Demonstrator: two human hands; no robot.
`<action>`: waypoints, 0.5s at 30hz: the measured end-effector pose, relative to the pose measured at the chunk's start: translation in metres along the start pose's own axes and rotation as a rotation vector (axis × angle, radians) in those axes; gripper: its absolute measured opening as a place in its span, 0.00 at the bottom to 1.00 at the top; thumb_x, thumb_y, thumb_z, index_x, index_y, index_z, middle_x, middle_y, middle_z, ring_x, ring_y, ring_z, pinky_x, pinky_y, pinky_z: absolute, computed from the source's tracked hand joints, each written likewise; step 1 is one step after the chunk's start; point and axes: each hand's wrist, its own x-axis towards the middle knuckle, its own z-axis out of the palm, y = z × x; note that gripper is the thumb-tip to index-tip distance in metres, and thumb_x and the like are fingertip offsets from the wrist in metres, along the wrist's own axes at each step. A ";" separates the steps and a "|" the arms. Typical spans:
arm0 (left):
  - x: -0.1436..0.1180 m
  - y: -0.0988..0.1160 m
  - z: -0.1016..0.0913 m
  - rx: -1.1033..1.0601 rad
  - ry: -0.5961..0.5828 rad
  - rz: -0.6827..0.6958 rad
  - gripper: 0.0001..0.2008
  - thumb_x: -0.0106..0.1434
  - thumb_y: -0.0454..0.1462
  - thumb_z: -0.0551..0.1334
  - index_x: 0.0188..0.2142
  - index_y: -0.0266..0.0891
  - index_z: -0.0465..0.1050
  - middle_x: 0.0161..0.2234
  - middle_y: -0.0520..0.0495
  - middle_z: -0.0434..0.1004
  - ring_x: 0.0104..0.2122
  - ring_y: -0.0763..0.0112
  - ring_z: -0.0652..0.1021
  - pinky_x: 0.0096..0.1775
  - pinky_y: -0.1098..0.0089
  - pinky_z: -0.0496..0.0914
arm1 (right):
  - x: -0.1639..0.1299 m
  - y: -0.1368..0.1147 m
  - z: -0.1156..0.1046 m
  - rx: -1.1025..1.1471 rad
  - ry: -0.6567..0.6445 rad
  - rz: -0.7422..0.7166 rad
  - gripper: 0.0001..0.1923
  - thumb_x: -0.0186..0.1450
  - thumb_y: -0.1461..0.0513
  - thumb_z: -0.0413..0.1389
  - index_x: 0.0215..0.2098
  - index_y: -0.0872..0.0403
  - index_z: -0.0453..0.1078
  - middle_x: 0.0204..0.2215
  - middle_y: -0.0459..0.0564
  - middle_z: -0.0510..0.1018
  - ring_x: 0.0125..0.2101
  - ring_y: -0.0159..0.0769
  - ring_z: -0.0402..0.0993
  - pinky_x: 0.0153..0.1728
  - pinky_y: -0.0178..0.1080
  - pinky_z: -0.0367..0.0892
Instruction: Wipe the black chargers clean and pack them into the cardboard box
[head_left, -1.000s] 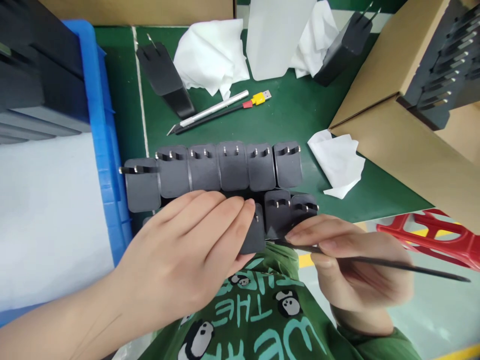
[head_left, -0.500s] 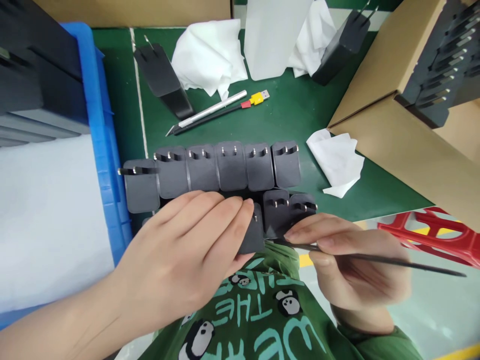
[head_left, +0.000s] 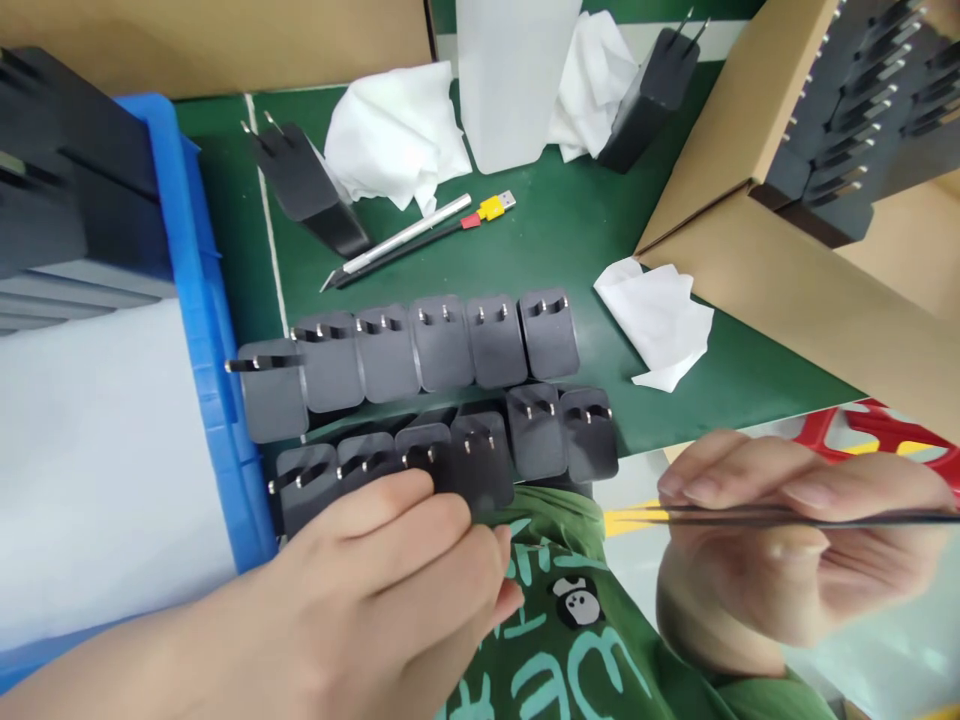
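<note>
Two rows of black power adapters with upright prongs stand on the green mat: the back row (head_left: 390, 355) and the front row (head_left: 480, 465). My left hand (head_left: 397, 590) is closed, its fingers curled together just in front of the front row and overlapping its nearer edge. Whatever those fingers may hold is hidden. Out to the right of the rows, my right hand (head_left: 795, 570) grips a pair of dark, thin tweezers (head_left: 720, 516) between thumb and fingers. Their slightly parted tips point left, apart from any adapter.
A blue bin (head_left: 206, 350) with adapters stands left; an open cardboard box (head_left: 810, 290) of adapters, right. Behind the rows lie a craft knife (head_left: 405, 232), a yellow USB plug (head_left: 493, 208), white cloths (head_left: 397, 130) and two single adapters (head_left: 307, 185). A red plastic piece (head_left: 832, 430) is at right.
My right hand has moved right with the tweezers, away from the front row. My left hand has drawn back toward me, uncovering more front-row adapters. The camera view has shifted slightly.
</note>
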 end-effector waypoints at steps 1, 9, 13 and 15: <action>0.001 -0.001 -0.001 0.008 -0.005 -0.020 0.08 0.70 0.34 0.59 0.42 0.34 0.78 0.28 0.53 0.70 0.33 0.70 0.68 0.41 0.64 0.62 | -0.001 0.000 -0.001 -0.007 0.015 0.006 0.08 0.66 0.69 0.59 0.43 0.58 0.70 0.31 0.47 0.80 0.28 0.32 0.76 0.24 0.39 0.75; 0.004 0.004 -0.002 -0.002 -0.005 -0.072 0.07 0.68 0.33 0.60 0.41 0.34 0.77 0.30 0.51 0.72 0.36 0.67 0.71 0.46 0.62 0.63 | -0.005 0.003 -0.009 -0.090 0.136 -0.007 0.07 0.64 0.65 0.63 0.41 0.56 0.72 0.29 0.47 0.80 0.26 0.35 0.76 0.23 0.41 0.74; 0.007 0.014 -0.009 -0.163 -0.057 -0.150 0.09 0.70 0.33 0.57 0.36 0.38 0.77 0.35 0.53 0.78 0.42 0.71 0.76 0.59 0.64 0.63 | 0.007 0.009 -0.009 -0.186 0.252 -0.046 0.08 0.62 0.63 0.66 0.38 0.54 0.74 0.26 0.45 0.76 0.25 0.36 0.74 0.24 0.42 0.75; 0.007 0.016 -0.012 -0.183 -0.059 -0.178 0.10 0.71 0.33 0.56 0.38 0.39 0.77 0.40 0.55 0.80 0.45 0.74 0.77 0.63 0.68 0.62 | 0.013 0.008 -0.010 -0.287 0.349 -0.080 0.08 0.61 0.62 0.66 0.37 0.53 0.74 0.25 0.45 0.73 0.27 0.38 0.75 0.26 0.44 0.76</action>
